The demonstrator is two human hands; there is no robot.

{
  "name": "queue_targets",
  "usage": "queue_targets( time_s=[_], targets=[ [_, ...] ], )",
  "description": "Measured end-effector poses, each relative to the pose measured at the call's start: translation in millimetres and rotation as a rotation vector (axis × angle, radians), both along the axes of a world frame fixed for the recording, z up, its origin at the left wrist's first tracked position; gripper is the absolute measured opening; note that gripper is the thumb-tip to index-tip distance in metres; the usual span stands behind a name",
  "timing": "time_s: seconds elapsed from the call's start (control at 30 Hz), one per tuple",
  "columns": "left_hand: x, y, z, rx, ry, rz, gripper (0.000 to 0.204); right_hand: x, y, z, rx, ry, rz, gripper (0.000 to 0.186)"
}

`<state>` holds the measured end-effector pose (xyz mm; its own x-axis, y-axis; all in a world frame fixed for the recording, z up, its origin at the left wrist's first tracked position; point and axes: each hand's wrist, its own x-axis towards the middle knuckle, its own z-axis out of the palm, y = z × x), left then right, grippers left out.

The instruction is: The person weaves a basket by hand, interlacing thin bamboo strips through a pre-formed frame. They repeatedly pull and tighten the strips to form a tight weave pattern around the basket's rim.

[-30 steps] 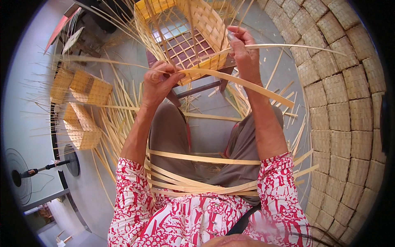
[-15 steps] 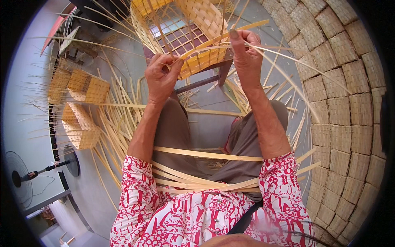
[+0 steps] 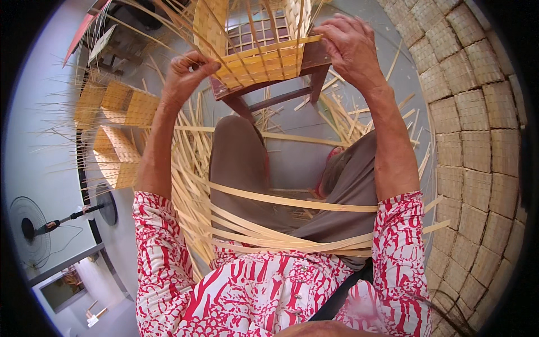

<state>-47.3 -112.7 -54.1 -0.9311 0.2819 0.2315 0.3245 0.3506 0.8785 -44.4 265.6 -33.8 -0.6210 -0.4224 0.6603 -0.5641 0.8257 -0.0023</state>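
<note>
From my distant place, I see the yellow basket (image 3: pixel 257 68) with its near wall turned toward me, standing on the low, dark red wooden counter (image 3: pixel 315 60) just beyond the knees. Half a second ago, the yellow strip (image 3: pixel 310 40) was bowed above this wall and one end stood free past the right hand; now it lies along the upper edge of the wall, among the thin uprights, and both hands have gone wider apart. I judge from this that one more row is nearly in its place, although I cannot tell if it is already tight. The right hand (image 3: pixel 355 51) seems to pinch the strip's end at the right corner; the left hand (image 3: pixel 184 73) is curled, its thumb at the left corner, and whether it pinches anything I cannot tell. Pale strips (image 3: pixel 292 201) lie across the lap, other woven baskets (image 3: pixel 120 174) stand to the left with a fan (image 3: pixel 27 229), and woven blocks (image 3: pixel 476 150) cover the right side. I find no brand, label or writing that I could read.
</note>
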Motion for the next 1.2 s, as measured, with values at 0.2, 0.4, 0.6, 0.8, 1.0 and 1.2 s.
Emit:
queue_targets(
  time_s=[0.2, 0.4, 0.6, 0.8, 1.0, 1.2],
  targets=[
    [-4, -16, 12, -0.003, -0.011, -0.135, 0.009, 18, -15, 5, -0.071, -0.462, 0.069, 0.014],
    [-21, -20, 7, -0.078, 0.126, -0.178, 0.013, 19, -16, 11, -0.17, -0.665, 0.184, 0.016],
    [32, -1, -6, 0.264, 0.499, 0.536, 0.034, 17, -27, -14, -0.475, -0.823, 0.376, 0.019],
    [76, 83, 36, -0.184, 0.388, 0.069, 0.032, 35, -55, -2, -0.366, -0.906, 0.366, 0.02],
    [54, 82, 44, -0.43, 0.481, -0.108, 0.025, 41, -62, -16, -0.367, -0.724, 0.338, 0.02],
    [46, 79, 37, -0.566, 0.494, -0.177, 0.018, 38, -66, -24, -0.297, -0.676, 0.334, 0.02]
  ],
)
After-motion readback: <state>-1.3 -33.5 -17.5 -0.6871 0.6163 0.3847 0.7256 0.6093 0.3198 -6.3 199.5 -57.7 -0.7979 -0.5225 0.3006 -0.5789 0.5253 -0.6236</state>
